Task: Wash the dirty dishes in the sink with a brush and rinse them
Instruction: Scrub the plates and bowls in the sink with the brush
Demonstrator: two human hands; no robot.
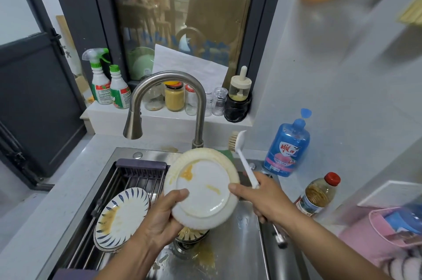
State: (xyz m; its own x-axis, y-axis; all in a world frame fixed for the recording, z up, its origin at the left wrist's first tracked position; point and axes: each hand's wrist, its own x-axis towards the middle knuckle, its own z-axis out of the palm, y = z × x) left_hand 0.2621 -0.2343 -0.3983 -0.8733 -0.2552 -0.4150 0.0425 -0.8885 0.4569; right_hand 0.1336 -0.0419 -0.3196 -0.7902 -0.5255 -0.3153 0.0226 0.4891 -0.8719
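Over the sink, left hand around 1 stained plate, right hand around 1 brush.

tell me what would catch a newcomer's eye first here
A white plate smeared with yellow residue is centre above the sink, gripped by the left hand, while the right hand holds a white brush beside it. Lower left, a dirty blue-striped plate lies on the rack.

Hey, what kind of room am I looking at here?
Most likely a home kitchen: a steel sink under a curved faucet, a food-smeared plate, and a dish soap bottle.
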